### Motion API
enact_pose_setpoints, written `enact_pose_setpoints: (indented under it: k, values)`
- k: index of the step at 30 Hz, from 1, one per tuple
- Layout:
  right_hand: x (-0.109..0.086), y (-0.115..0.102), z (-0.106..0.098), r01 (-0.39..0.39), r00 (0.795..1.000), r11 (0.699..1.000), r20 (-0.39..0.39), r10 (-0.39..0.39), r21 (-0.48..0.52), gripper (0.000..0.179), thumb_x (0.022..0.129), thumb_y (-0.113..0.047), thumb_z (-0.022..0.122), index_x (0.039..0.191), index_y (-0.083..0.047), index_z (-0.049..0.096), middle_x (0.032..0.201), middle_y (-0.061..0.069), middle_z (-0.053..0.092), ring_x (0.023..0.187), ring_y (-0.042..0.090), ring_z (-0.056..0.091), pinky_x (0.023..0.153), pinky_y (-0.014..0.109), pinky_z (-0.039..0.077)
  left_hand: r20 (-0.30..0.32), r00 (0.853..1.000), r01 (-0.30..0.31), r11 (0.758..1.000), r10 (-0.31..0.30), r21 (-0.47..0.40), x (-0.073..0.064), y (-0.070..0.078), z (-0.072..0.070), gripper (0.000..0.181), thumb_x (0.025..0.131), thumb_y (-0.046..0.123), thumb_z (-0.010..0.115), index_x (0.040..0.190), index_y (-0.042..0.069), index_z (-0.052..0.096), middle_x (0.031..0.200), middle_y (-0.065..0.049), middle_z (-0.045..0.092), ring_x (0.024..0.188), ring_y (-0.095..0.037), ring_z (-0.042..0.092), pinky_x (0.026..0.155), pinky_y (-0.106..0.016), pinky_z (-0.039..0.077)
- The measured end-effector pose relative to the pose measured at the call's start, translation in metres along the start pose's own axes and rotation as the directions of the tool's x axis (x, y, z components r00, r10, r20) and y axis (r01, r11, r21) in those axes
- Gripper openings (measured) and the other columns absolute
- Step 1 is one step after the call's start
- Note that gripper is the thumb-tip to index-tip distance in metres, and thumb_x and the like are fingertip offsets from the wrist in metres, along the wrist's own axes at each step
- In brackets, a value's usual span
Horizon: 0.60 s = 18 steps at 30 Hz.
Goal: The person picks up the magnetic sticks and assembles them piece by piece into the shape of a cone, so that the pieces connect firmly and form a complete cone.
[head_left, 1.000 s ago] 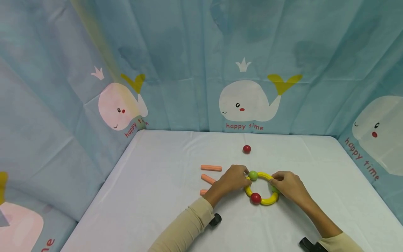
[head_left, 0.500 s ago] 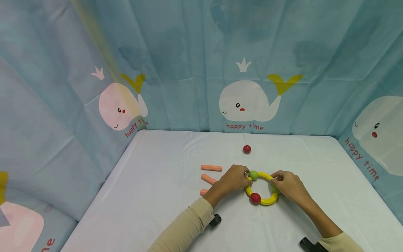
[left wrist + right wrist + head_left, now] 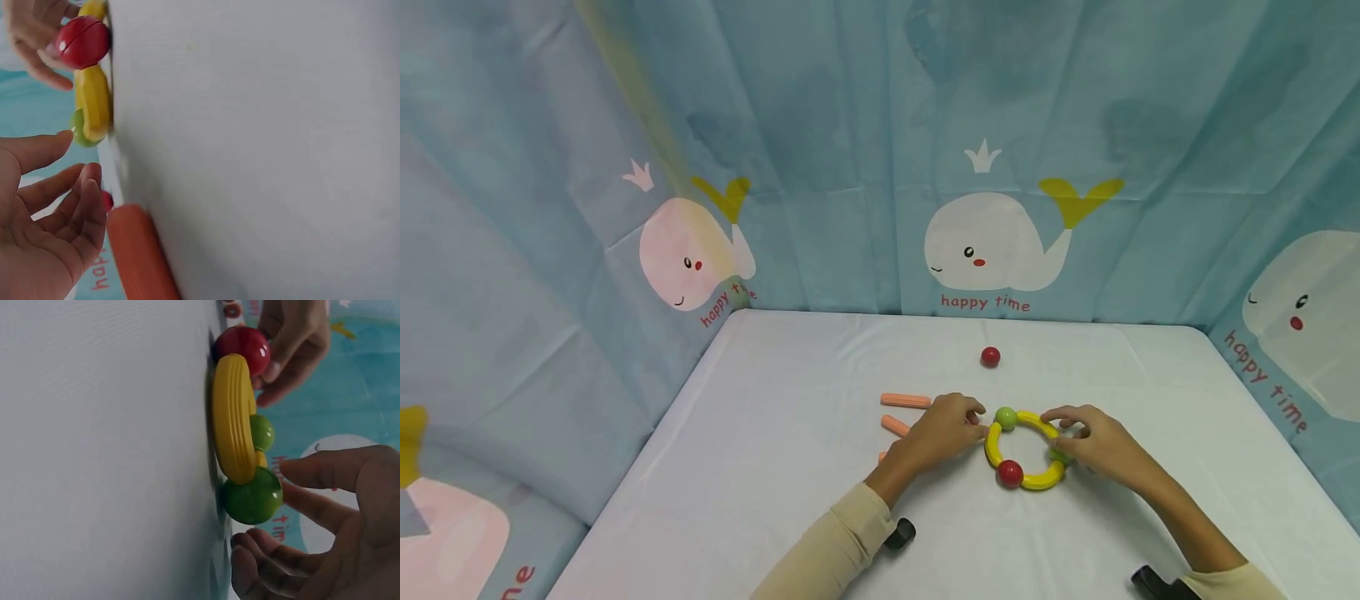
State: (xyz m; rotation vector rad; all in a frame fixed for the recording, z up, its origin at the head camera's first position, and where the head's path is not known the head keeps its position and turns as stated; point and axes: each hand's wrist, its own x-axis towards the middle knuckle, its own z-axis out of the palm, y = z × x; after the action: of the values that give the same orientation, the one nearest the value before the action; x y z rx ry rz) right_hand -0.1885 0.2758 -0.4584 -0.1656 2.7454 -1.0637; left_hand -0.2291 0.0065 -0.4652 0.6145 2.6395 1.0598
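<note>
From the head, the ring lies on the white cloth between both hands. The left hand has just let go: a moment ago it pinched the ring, but now it holds nothing and its fingers are apart from it. The right hand has loosened too, its thumb and pointing finger spread at the ring's edge. So it looks as if the ring sits on the cloth by itself. A loose ball is behind it, and three sticks are to the left, two partly hidden by the left hand and arm.

From the left wrist, a gap shows between the left thumb and the other fingers, with nothing in it. You can see a dark line across the ring's red ball, which the head view does not show. Only one stick shows here.

From the right wrist, the big green ball shows well, though the right hand partly covers it from the head. The yellow part has long grooves. The right fingers are spread around the green ball without gripping it; I cannot tell if they touch it.
</note>
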Motion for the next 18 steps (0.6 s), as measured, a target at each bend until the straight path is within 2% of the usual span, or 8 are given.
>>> enact_pose_setpoints:
  k: [3,7,11,18]
  values:
    - [-0.002,0.001,-0.003,-0.024,0.999,0.999,0.038,0.022,0.039,0.038,0.091,-0.016,0.074,0.128,-0.009,0.073,0.124,0.018,0.065,0.09,0.024,0.063,0.066,0.037,0.055,-0.012,1.0,-0.02,1.0,0.02,0.001,-0.009,-0.005,-0.007,0.031,0.101,0.022,0.073,0.129,0.007,0.075,0.105,0.004,0.07,0.092,-0.007,0.06,0.079,-0.021,0.053]
    - [-0.003,0.002,-0.003,-0.067,0.995,0.996,0.076,0.063,0.054,0.035,0.089,-0.015,0.077,0.123,-0.007,0.075,0.114,0.011,0.067,0.087,0.023,0.062,0.069,0.036,0.056,-0.032,0.999,-0.032,0.998,0.034,0.046,-0.021,-0.012,-0.016,0.029,0.101,0.021,0.074,0.126,0.009,0.077,0.11,-0.001,0.071,0.095,-0.007,0.062,0.081,-0.021,0.054]
    - [-0.004,0.002,-0.002,-0.074,0.995,0.996,0.074,0.07,0.045,0.031,0.09,-0.018,0.078,0.12,-0.007,0.076,0.109,0.008,0.068,0.088,0.022,0.064,0.072,0.036,0.057,-0.044,0.998,-0.036,0.996,0.039,0.085,-0.032,-0.02,-0.025,0.025,0.098,0.019,0.076,0.121,0.01,0.08,0.109,-0.003,0.071,0.094,-0.009,0.063,0.078,-0.022,0.053]
    - [-0.009,0.001,-0.001,-0.063,0.997,0.996,0.057,0.059,0.06,0.031,0.092,-0.024,0.081,0.118,-0.007,0.076,0.105,0.007,0.07,0.087,0.021,0.067,0.07,0.034,0.058,-0.006,0.999,-0.041,0.996,0.042,0.083,-0.054,-0.032,-0.037,0.023,0.091,0.016,0.083,0.114,0.01,0.081,0.099,0.002,0.068,0.087,-0.006,0.057,0.073,-0.022,0.051]
